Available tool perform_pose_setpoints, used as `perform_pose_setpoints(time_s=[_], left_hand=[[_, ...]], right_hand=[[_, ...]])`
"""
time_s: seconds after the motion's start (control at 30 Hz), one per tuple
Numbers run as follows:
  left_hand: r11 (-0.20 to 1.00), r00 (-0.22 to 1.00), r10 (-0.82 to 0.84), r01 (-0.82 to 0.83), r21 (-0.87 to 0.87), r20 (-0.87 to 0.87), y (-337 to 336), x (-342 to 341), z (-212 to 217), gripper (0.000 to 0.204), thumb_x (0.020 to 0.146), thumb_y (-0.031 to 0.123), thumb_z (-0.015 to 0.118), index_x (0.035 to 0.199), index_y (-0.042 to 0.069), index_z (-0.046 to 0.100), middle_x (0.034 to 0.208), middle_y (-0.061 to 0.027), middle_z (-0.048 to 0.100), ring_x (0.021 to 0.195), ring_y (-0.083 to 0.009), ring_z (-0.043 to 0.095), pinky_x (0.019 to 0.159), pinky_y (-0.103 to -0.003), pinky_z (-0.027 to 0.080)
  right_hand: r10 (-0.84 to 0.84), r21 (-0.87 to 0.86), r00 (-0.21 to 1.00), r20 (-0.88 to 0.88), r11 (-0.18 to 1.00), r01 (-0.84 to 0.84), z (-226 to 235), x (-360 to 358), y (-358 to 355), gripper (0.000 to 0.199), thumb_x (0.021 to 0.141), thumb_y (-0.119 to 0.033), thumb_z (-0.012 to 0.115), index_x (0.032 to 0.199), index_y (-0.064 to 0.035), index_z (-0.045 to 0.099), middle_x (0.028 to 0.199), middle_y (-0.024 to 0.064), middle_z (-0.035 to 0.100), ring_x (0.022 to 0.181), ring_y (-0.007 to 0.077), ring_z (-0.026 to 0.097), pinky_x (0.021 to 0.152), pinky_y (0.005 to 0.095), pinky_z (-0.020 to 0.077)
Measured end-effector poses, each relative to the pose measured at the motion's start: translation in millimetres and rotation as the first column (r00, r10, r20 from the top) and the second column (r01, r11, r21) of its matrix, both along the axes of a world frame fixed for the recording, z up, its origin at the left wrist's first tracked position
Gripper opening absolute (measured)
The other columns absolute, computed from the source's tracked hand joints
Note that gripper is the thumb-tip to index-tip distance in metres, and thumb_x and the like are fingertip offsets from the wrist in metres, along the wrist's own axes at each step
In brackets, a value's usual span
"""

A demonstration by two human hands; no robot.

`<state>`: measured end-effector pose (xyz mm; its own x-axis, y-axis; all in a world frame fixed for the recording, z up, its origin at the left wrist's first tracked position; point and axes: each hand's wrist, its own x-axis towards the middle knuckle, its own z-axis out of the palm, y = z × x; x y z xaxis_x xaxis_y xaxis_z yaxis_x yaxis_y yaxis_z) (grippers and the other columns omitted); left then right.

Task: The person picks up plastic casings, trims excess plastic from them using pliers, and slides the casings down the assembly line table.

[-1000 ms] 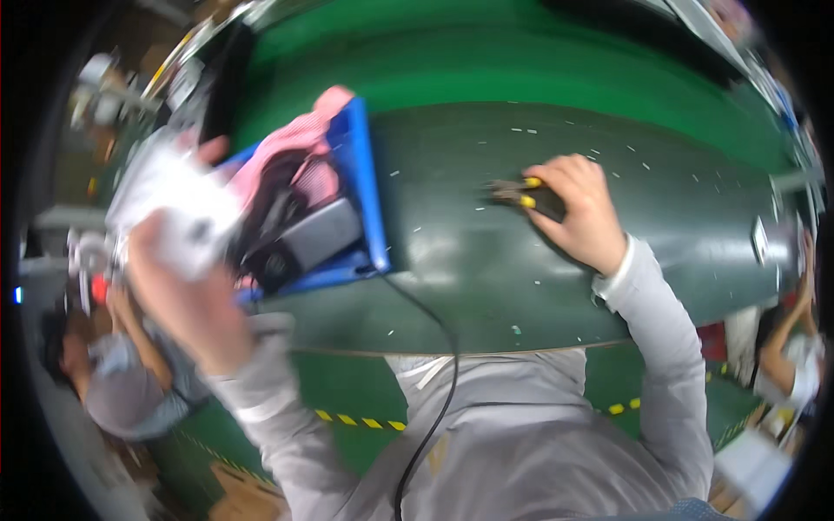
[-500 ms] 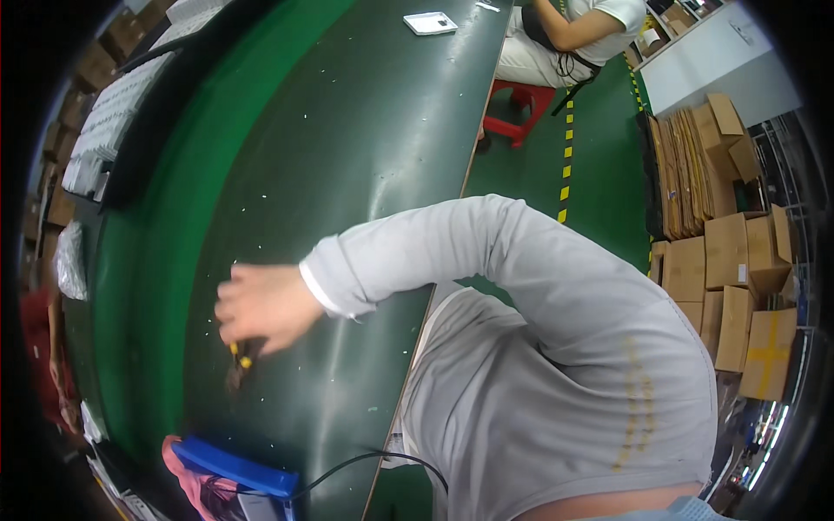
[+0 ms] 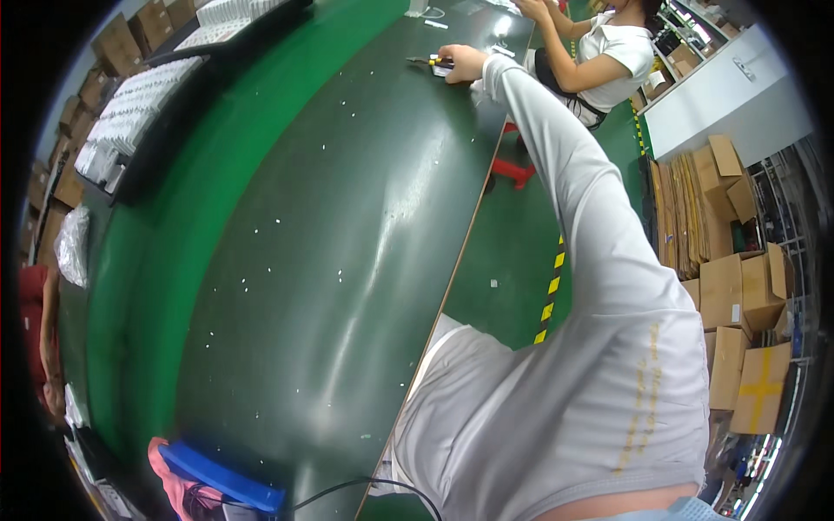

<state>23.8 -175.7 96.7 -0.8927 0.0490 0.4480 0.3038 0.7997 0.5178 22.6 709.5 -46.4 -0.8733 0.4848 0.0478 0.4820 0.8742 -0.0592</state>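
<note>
My right hand (image 3: pixel 466 64) is stretched out over the far end of the dark green table (image 3: pixel 287 347), back of the hand upward. In its closed fingers is a pair of small pliers (image 3: pixel 426 61) with yellow and black handles, their metal jaws pointing left. Just under the fingers shows part of a small white tray (image 3: pixel 441 71), mostly hidden by the hand. A small white piece (image 3: pixel 436 24) lies beyond it. Tiny white bits (image 3: pixel 257 231) are scattered over the tabletop. My left hand is out of view.
A co-worker (image 3: pixel 599 56) sits at the table's far right. A blue bin (image 3: pixel 217 478) with pink cloth (image 3: pixel 165 473) stands at the near left, a black cable (image 3: pixel 347 482) beside it. Stacked white parts (image 3: pixel 143 104) line the left; cardboard boxes (image 3: pixel 721 291) stand right.
My right hand has moved from the left middle of the table to its far end, carrying the pliers to the white tray. The view has shifted, showing more of the far end.
</note>
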Motion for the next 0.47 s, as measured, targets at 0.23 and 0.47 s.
perform_pose_setpoints(time_s=[0.23,0.47], left_hand=[[0.737,0.725,-0.662,0.585,0.339,0.190,220,12,-57,0.058,0.098,0.035,0.052,0.141,-0.002,0.040,0.143,-0.0206,0.045,0.126,-0.0329,0.050,0.102,-0.044,0.042],[0.496,0.787,-0.616,0.349,0.795,0.039,258,-29,-92,0.067,0.103,0.048,0.038,0.150,0.002,0.026,0.151,-0.0185,0.035,0.136,-0.0322,0.040,0.110,-0.048,0.036]], right_hand=[[0.362,-0.189,0.851,-0.381,0.870,-0.455,43,-69,-195,0.056,0.063,-0.036,0.080,0.107,-0.0056,0.066,0.098,0.0142,0.069,0.091,0.0294,0.067,0.081,0.0390,0.0531],[0.336,-0.481,0.456,-0.824,0.010,-0.877,46,-57,-470,0.048,0.064,-0.030,0.080,0.099,-0.0001,0.066,0.091,0.0139,0.065,0.083,0.0265,0.064,0.073,0.0361,0.0517]])
